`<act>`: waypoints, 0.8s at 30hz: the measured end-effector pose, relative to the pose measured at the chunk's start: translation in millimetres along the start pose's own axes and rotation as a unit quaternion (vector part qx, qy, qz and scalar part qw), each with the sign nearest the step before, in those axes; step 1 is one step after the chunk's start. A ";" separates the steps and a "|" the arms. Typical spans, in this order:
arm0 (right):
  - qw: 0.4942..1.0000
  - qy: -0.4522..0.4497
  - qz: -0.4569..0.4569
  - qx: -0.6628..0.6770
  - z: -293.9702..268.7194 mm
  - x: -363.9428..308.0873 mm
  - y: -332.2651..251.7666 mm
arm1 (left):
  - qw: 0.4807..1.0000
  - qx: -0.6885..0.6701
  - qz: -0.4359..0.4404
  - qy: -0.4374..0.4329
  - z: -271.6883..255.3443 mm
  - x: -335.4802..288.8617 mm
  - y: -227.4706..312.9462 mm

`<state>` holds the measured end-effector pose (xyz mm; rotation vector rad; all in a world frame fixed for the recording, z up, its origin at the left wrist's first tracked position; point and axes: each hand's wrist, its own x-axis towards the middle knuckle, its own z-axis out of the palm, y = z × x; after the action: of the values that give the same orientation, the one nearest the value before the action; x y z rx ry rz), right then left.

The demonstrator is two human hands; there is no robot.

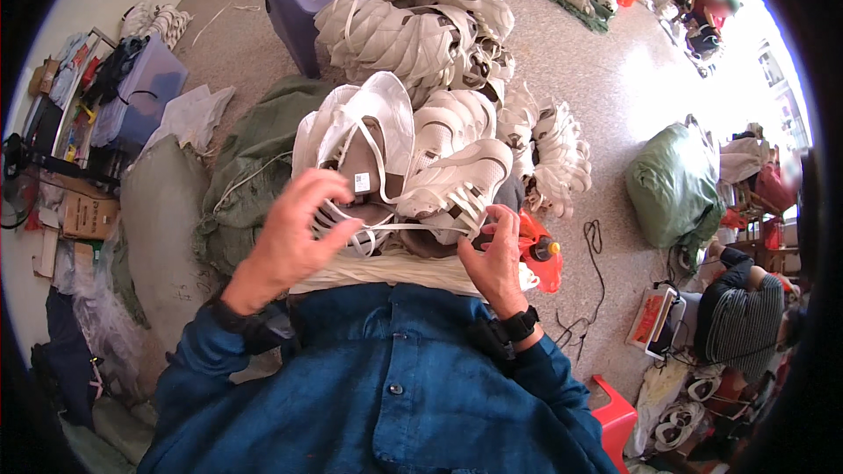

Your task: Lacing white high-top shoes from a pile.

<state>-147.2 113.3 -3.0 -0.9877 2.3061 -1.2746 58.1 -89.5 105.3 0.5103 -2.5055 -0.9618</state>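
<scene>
In front of me lie white-and-beige sneakers with loose white laces. One white sneaker (pixel 382 114) has its opening turned up, showing a brown insole with a small white label. Beside it on the right is a beige sneaker (pixel 452 184), its laced side toward me. My left hand (pixel 299 237) is over the near end of the left sneaker, thumb and fingers apart. My right hand (pixel 498 259) is at the near end of the beige sneaker, thumb and forefinger apart. A white shoelace (pixel 413 226) stretches between the hands. A bundle of white laces (pixel 386 274) lies across my lap.
Large rings of bundled sneakers (pixel 395 44) are piled ahead by a purple chair (pixel 294 0). Green sacks (pixel 672 180) stand on both sides. An orange bag (pixel 549 272) with a bottle is at my right. A person (pixel 742 312) in striped clothing sits farther right.
</scene>
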 end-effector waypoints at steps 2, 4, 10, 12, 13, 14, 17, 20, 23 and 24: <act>1.000 -0.006 -0.012 -0.019 1.5 0.9 0.8 | 0.997 0.069 0.043 0.009 23.0 12.8 9.6; 0.999 -0.012 -0.023 -0.038 1.7 1.9 2.2 | 0.982 0.147 0.115 0.010 48.3 24.6 15.9; 0.999 -0.036 -0.011 0.004 -0.8 4.1 -0.4 | 0.946 0.256 0.196 -0.034 103.8 52.9 -14.3; 0.999 -0.038 -0.033 -0.009 -1.6 5.0 3.8 | 0.950 0.239 0.191 -0.055 107.6 60.4 -25.4; 0.999 -0.032 -0.029 -0.012 -3.1 5.1 4.2 | 0.962 0.198 0.171 -0.076 107.1 65.2 -28.3; 0.999 -0.031 -0.033 -0.010 -4.0 5.3 3.5 | 0.971 0.156 0.152 -0.098 106.8 68.8 -30.1; 0.997 -0.004 -0.069 -0.028 -1.6 4.0 14.5 | 0.981 -0.003 0.105 -0.164 107.4 76.4 -35.8; 0.995 0.016 -0.100 -0.020 6.3 7.5 21.7 | 0.980 -0.065 0.035 -0.184 91.6 79.7 -27.1; 0.995 -0.008 -0.095 -0.023 7.9 7.6 13.2 | 0.973 -0.058 -0.038 -0.219 81.0 81.7 -30.0; 0.996 -0.020 -0.086 -0.023 7.2 7.1 9.2 | 0.972 -0.074 -0.042 -0.218 79.5 82.6 -30.5</act>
<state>-152.0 107.2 -14.3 -1.2378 2.2705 -1.2594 -45.5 -106.1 49.9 0.3941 -2.7763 -1.4139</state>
